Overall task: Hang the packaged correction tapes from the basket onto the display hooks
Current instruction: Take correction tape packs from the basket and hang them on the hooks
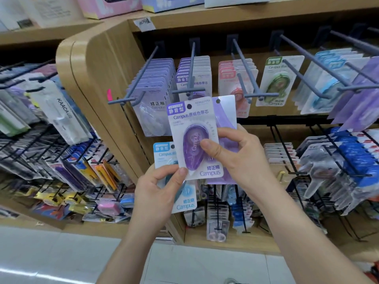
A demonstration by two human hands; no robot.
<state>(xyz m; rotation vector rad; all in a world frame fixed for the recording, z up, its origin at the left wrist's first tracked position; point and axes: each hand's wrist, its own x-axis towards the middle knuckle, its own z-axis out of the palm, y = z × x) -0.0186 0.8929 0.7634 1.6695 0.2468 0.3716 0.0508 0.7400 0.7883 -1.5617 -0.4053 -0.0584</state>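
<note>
right hand point(242, 158) pinches purple correction tape pack point(190, 119), thumb on its blister | left hand point(158, 187) grips blue pack point(185, 201), thumb touching purple pack's lower corner | purple pack upright, just below display hook point(192, 64)

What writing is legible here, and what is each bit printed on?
"静音型", "Campus 原纸色带芯", "修正带 Campus": purple correction tape pack, gripped by the right hand.
"静音型", "Campus", "修正带 Campus": blue correction tape pack in the left hand.
"KAACA": white pack hanging at left.
"Campus": green pack on its hook.
Handwritten shelf tag: unreadable.
Small print elsewhere: too blurred.
</note>
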